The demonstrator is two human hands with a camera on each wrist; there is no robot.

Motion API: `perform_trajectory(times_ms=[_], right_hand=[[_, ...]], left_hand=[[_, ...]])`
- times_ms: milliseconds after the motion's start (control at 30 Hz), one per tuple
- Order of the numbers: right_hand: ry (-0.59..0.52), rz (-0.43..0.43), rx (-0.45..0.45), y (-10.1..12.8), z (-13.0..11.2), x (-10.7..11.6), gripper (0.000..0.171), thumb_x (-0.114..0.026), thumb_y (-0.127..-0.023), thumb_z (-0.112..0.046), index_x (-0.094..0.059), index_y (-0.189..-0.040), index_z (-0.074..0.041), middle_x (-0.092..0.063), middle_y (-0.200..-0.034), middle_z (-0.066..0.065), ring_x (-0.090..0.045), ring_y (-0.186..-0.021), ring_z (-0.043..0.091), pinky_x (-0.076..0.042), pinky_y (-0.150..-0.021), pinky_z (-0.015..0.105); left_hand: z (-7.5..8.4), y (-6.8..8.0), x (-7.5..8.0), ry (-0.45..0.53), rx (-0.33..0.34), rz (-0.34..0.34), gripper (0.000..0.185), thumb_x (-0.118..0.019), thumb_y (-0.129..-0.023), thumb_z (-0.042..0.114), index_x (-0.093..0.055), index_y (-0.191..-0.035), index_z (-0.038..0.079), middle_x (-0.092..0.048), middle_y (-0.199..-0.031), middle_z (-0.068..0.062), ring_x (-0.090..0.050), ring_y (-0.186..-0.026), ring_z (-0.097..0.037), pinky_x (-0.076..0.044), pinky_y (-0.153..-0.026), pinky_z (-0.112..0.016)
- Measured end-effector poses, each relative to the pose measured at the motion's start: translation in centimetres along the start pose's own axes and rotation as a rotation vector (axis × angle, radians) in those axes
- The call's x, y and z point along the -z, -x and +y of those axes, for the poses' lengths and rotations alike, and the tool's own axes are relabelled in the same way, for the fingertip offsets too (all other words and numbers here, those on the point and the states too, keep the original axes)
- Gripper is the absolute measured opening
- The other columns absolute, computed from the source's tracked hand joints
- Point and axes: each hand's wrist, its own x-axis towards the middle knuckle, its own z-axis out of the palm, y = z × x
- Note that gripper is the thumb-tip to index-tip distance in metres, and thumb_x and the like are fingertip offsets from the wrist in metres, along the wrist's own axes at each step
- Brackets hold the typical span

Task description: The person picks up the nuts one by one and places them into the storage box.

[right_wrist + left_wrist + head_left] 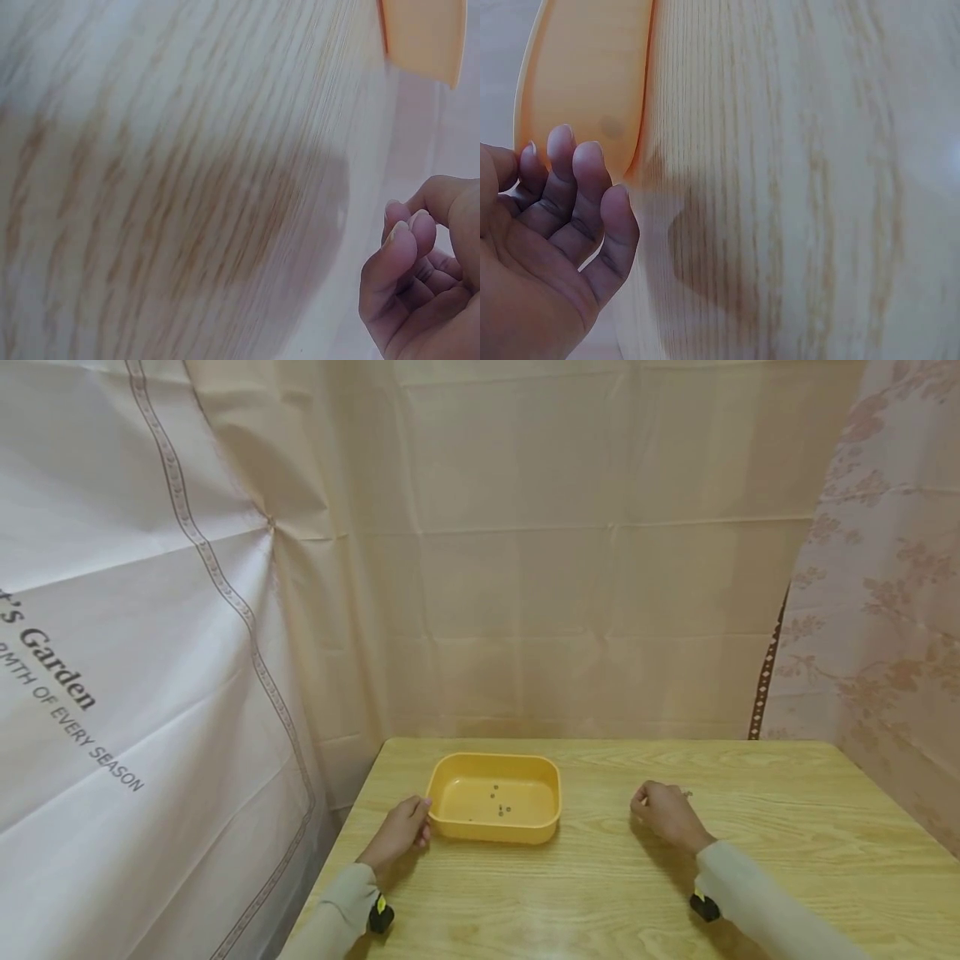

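A yellow rectangular container (497, 834) with rounded corners stands on the wooden table. Several tiny grey, round pieces lie scattered on its floor, too small to tell their kind. At its left end my left hand (401, 831) pinches the rim between thumb and index finger, the other fingers loosely bent outside the wall in the left wrist view. My right hand (667, 814) is held over the table to the right of the container, apart from it. Its fingers (390, 262) are curled towards the thumb, and nothing shows between them. A tiny object (687, 793) shows beside its knuckles, unclear in kind.
The light wooden table (600, 893) reaches back to a beige cloth (585, 568). A white printed cloth (150, 677) hangs at the left, a floral one (892, 610) at the right. Each wrist carries a small black device (381, 914).
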Motion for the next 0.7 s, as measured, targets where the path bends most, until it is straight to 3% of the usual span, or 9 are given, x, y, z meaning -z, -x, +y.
perform_trajectory(times_ms=[167, 300, 700], right_hand=[[-0.022, 0.006, 0.017, -0.1, -0.8, 0.0, 0.012, -0.051, -0.099, -0.002, -0.062, -0.099, 0.003, -0.065, -0.078, 0.007, -0.050, -0.055, 0.014, -0.043, -0.049, 0.029], [-0.046, 0.000, 0.018, -0.1, -1.1, -0.4, 0.012, -0.052, -0.100, -0.003, -0.063, -0.100, 0.003, -0.067, -0.084, 0.009, -0.049, -0.054, 0.014, -0.042, -0.047, 0.028], [-0.034, 0.001, 0.073, -0.3, -2.1, -0.9, 0.013, -0.052, -0.101, -0.006, -0.063, -0.101, 0.001, -0.063, -0.073, 0.005, -0.041, -0.049, 0.010, -0.039, -0.047, 0.026]], left_hand=[[0.2, -0.1, 0.0, -0.002, 0.000, 0.007, 0.034, -0.040, -0.114, 0.028, -0.054, -0.100, 0.000, -0.057, -0.076, -0.006, -0.054, -0.064, -0.014, -0.050, -0.057, -0.025], [0.1, -0.1, 0.0, -0.006, 0.005, 0.003, 0.035, -0.040, -0.114, 0.029, -0.055, -0.101, 0.000, -0.057, -0.075, -0.006, -0.054, -0.063, -0.014, -0.049, -0.057, -0.026], [0.2, 0.0, 0.1, -0.015, 0.007, -0.006, 0.035, -0.040, -0.114, 0.029, -0.054, -0.099, 0.001, -0.057, -0.074, -0.004, -0.053, -0.062, -0.014, -0.049, -0.056, -0.026]])
